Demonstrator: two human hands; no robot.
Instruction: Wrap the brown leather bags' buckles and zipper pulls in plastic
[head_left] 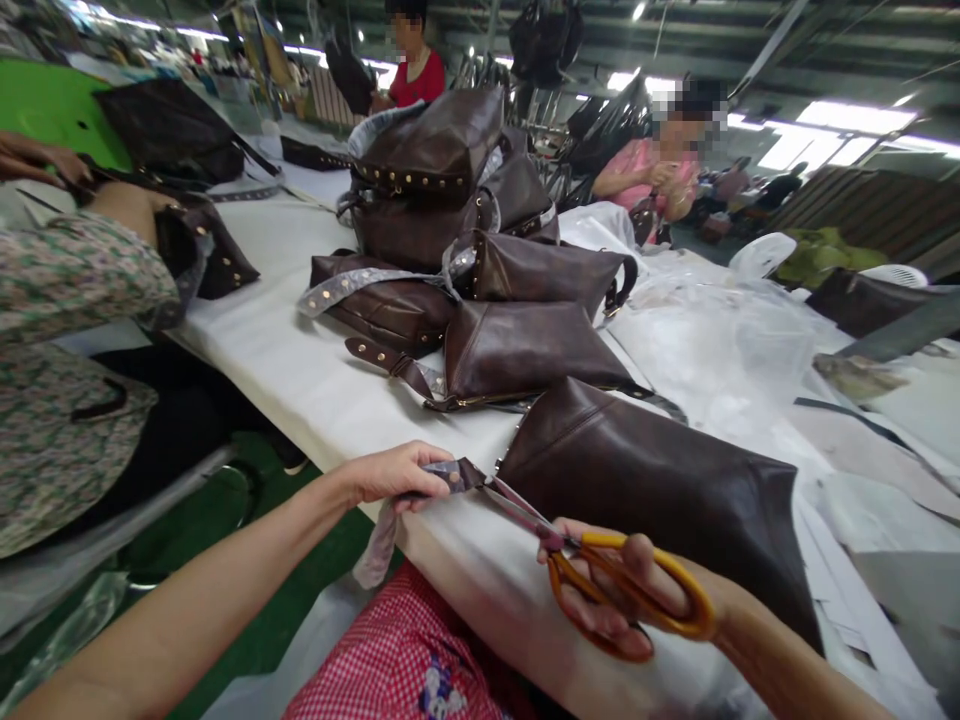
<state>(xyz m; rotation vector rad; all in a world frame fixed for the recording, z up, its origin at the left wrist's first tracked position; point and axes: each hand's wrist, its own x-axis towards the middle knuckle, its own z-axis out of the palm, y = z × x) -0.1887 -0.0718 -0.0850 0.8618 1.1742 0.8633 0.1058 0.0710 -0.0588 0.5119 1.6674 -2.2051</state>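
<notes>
The right hand (664, 590) is closed round the orange-handled scissors (553, 540), thumb through one loop and fingers through the other. The blades lie close together, their tips at the end of the studded strap (454, 474); whether they bite into it I cannot tell. The left hand (405, 475) pinches that strap between thumb and curled fingers just off the bench edge, probably to steady it against the blades. A strip of thin plastic film (377, 550) hangs below this grip.

Both forearms come in from the lower corners and converge, the left reaching long and nearly straight, the right angled inward with its wrist turned so that the scissors point across to the left hand.

Just beyond the blades, the nearest dark brown leather bag (652, 480) lies on its side on the white bench (300, 390), likely kept within easy reach. Farther back, more bags are heaped in a pile (427, 150), with crumpled plastic sheeting (720, 330) to its right.
</notes>
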